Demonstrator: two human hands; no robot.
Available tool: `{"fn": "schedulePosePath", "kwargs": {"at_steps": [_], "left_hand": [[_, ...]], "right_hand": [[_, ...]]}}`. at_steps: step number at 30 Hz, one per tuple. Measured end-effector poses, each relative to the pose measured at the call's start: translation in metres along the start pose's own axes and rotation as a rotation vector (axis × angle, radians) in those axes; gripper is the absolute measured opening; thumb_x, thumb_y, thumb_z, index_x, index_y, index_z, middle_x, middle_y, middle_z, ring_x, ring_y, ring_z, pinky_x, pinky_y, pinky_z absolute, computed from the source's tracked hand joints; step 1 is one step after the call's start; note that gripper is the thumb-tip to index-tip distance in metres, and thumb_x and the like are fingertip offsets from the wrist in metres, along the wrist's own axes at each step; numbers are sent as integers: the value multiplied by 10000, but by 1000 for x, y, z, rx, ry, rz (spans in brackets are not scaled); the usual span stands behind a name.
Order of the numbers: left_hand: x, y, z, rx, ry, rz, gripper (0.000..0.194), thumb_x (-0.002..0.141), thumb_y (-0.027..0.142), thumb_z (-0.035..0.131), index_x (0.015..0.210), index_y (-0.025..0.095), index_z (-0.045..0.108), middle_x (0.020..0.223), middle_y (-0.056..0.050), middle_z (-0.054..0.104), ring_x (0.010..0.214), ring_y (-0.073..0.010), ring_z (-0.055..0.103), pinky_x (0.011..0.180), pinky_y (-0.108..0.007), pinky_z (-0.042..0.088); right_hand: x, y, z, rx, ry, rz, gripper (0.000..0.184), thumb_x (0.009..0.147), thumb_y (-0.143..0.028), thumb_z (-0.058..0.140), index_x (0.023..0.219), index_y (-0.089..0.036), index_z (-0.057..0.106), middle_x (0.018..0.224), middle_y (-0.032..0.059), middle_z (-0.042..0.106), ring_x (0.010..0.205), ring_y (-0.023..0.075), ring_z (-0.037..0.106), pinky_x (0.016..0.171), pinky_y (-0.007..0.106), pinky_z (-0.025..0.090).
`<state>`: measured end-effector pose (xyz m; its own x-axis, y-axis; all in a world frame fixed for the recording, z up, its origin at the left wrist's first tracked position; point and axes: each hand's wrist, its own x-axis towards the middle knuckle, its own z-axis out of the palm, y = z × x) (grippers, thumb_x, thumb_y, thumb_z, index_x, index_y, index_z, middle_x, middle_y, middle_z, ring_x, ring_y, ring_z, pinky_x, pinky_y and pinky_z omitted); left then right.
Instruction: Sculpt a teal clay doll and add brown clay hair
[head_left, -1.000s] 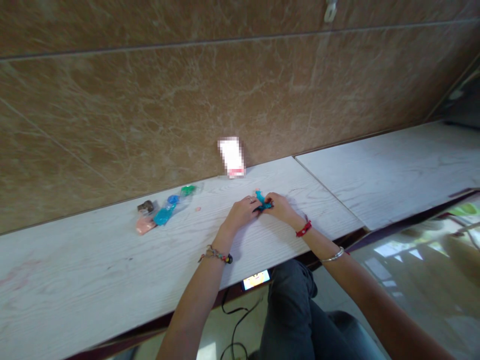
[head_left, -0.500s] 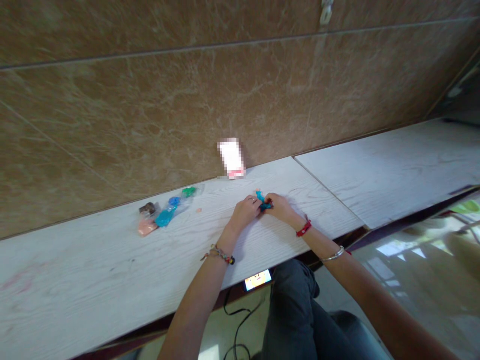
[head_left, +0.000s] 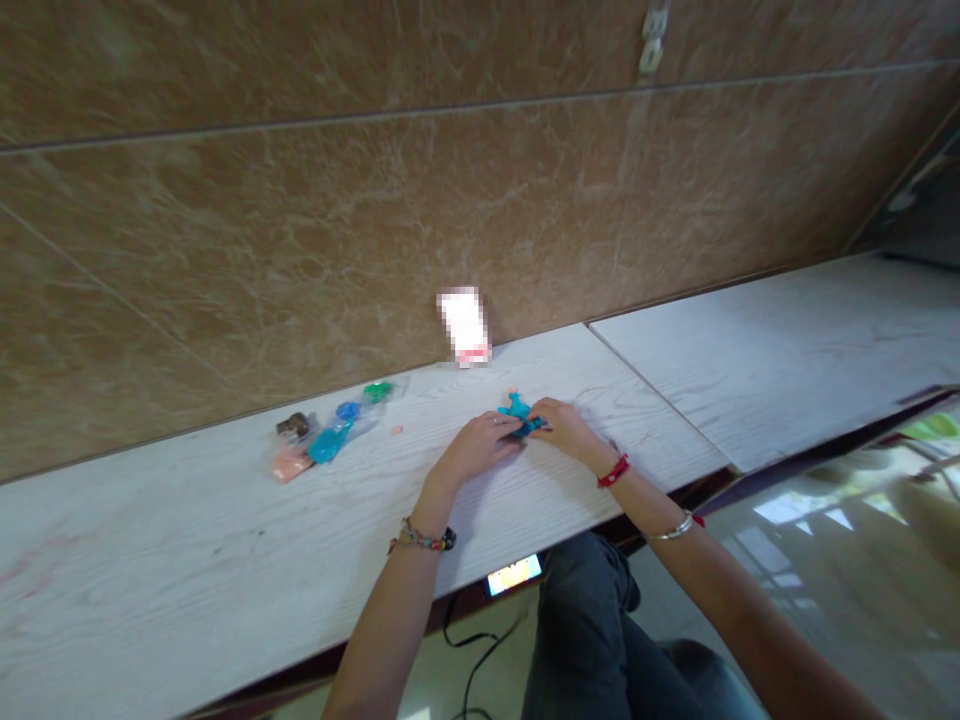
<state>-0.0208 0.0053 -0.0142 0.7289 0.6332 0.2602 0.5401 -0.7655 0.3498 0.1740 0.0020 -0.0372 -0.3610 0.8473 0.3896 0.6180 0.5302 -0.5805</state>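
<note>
A small turquoise clay figure [head_left: 516,406] with a peach bit at its far end lies on the white wood-grain table [head_left: 187,560], between my hands. My left hand [head_left: 482,445], with a ring on one finger, is closed against the figure's near left side. From the right, my right hand [head_left: 564,430] pinches its near edge, where a darker blue part shows. My fingers hide some of the figure.
Clear packets hold brown [head_left: 292,426], peach [head_left: 291,463], light blue [head_left: 328,443], blue [head_left: 348,411] and green clay [head_left: 377,391]. A peach crumb [head_left: 397,430] lies nearby. A blurred-out upright rectangle [head_left: 465,325] leans on the wall. Below the table edge, a lit screen [head_left: 514,575] shows.
My left hand has shifted a little to the left, baring more of the turquoise figure. The right hand stays at its near edge. The view has tilted up slightly.
</note>
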Motion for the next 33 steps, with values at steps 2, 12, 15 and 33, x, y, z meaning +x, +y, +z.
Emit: {"fn": "schedulePosePath", "kwargs": {"at_steps": [2,12,15,33], "left_hand": [[1,-4,-1,-77,59,-64,313,787,273,518,1087,208,581,1084,-56,623,1014,-172,548,909,-335,420],[8,-23,8,-321,309,-649,255,782,215,497,971,106,629,962,-112,667,869,-193,615,799,-325,472],[11,-17,12,-369,280,-590,252,725,176,568,960,116,638,926,-112,674,826,-196,625,769,-323,483],[3,-40,20,-195,547,-637,466,755,194,520,1215,175,452,1027,-104,537,980,-203,514,852,-381,425]], "right_hand": [[0,1,0,64,19,48,214,646,-152,670,855,-169,631,889,55,633,843,151,579,753,261,453],[65,15,-9,191,-159,556,144,675,-281,624,648,-140,634,566,37,616,558,137,570,481,217,403],[78,9,-5,178,-175,549,235,492,-182,742,698,-154,634,502,-5,570,542,131,541,492,215,385],[84,22,9,296,93,164,266,499,-232,693,735,-157,595,779,16,563,722,135,505,628,268,426]]}}
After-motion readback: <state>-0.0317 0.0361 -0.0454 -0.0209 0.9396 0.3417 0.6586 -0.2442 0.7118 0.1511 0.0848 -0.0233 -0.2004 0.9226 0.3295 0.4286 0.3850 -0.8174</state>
